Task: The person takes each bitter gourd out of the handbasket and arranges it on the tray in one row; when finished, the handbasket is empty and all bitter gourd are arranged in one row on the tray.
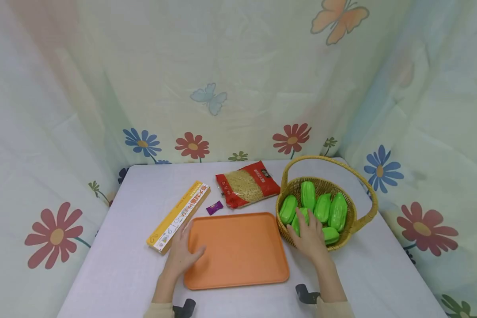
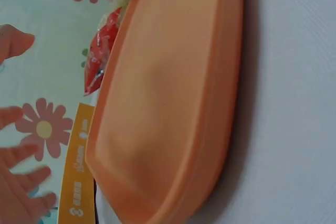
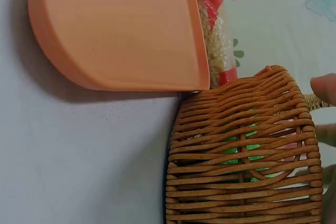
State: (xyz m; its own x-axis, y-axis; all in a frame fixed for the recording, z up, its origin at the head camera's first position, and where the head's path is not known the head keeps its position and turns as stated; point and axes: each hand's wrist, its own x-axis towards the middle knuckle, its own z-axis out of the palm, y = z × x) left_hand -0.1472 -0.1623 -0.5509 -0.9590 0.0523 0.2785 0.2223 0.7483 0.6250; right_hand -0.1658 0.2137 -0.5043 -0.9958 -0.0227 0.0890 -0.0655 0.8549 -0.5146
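Head view: the right hand (image 1: 312,234), right of centre in the lower half of the frame, reaches over the near-left rim of a round, yellow-brown woven wicker basket (image 1: 353,212). Its thumb and fingers are spread over a glossy, bright-green, ribbed oblong vegetable (image 1: 296,226); whether they press on it I cannot tell. Five more such green vegetables (image 1: 337,213) show in the basket around it, three behind it and to its right, one to its left, and one at the near rim.

Lower left of centre, the left hand (image 1: 179,257) is above the left edge of a flat orange rectangular tray (image 1: 238,251) with rounded corners. Its fingers are spread, thumb apart and pointing right; contact with the tray cannot be made out. The left wrist view shows those fingers fanned at its left edge.

Just left of the tray lies a long yellow-and-white carton marked PASTA (image 1: 179,216), slanting up to the right. Beyond the tray's far edge are a small purple wrapped sweet (image 1: 214,207) and a clear-and-red bag of pale pasta (image 1: 246,184), near the basket's left side. All rest on a white cloth (image 1: 115,229); a pale curtain with flowers and butterflies (image 1: 238,53) fills the upper frame.
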